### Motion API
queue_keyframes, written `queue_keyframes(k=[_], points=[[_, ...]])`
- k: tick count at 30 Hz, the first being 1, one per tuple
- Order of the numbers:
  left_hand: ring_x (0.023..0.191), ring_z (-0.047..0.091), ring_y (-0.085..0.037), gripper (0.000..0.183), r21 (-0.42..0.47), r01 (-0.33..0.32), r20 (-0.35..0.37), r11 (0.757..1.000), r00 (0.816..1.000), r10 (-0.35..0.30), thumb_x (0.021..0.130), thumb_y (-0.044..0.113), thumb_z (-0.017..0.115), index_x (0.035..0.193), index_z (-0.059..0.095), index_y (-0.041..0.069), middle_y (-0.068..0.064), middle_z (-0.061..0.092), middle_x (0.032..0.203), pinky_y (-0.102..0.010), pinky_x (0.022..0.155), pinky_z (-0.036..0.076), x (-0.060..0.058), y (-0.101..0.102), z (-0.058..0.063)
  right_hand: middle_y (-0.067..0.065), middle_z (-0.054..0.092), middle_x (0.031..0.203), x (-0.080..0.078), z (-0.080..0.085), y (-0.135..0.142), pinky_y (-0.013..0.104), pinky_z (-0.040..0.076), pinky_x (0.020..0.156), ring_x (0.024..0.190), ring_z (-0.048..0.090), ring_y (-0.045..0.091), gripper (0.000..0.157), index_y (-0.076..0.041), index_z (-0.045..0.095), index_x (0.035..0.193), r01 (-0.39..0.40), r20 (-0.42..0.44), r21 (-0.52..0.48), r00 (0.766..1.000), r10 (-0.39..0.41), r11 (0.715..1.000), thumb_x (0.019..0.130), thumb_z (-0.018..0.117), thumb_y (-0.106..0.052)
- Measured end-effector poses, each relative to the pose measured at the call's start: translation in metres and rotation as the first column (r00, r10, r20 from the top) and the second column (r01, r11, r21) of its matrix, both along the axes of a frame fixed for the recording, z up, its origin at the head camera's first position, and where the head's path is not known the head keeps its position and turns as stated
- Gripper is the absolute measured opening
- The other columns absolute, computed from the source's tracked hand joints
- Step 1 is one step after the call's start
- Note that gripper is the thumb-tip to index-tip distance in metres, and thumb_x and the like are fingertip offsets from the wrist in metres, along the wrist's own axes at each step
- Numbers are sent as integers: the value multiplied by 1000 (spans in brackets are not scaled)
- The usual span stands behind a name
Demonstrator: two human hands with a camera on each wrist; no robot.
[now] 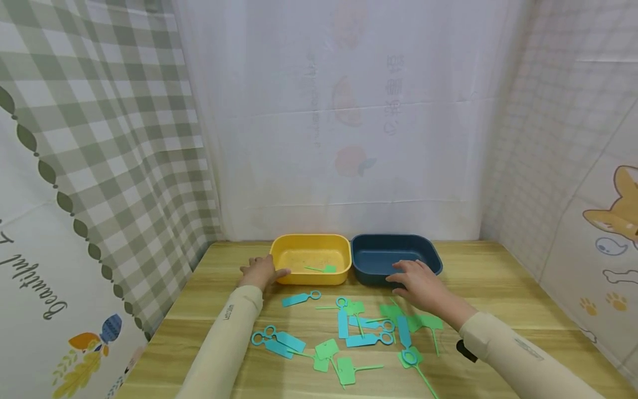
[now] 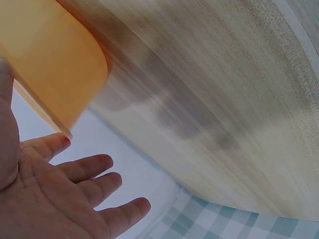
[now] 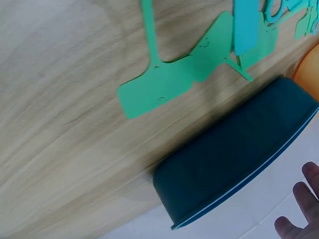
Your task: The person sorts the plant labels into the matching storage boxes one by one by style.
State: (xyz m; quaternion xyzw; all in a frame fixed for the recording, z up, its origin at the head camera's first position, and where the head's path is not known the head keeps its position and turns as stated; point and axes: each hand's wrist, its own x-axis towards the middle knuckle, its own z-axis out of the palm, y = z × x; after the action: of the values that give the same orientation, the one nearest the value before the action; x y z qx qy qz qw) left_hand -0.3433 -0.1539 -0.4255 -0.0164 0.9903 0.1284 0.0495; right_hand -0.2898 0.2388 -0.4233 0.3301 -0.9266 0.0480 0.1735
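My left hand is at the left end of a yellow bin, fingers spread, with the index fingertip right at the rim in the left wrist view. One green tag with a thin tail lies inside this bin. Over the front rim of a dark blue bin hovers my right hand, its fingers loosely extended and holding nothing. In the right wrist view, only some fingertips show beside that bin. A blue tag with a ring end lies in front of the yellow bin.
Several green tags and blue ring tags are scattered, some overlapping, on the wooden table. The two bins stand side by side near a white curtain. A checked cloth hangs at left.
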Motion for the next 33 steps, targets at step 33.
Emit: queue_keyframes(k=[33], points=[[120,29,-50,78,3,10,-32,1000,999,-10,81,59,53,130,42,-1,-34,43,122,-69,89,21,2,0,-1,15,59,106,31,-21,41,58,34,86,99,52,34,32,-11,70,98,-27,72,104,997,19,994,68,77,-21]])
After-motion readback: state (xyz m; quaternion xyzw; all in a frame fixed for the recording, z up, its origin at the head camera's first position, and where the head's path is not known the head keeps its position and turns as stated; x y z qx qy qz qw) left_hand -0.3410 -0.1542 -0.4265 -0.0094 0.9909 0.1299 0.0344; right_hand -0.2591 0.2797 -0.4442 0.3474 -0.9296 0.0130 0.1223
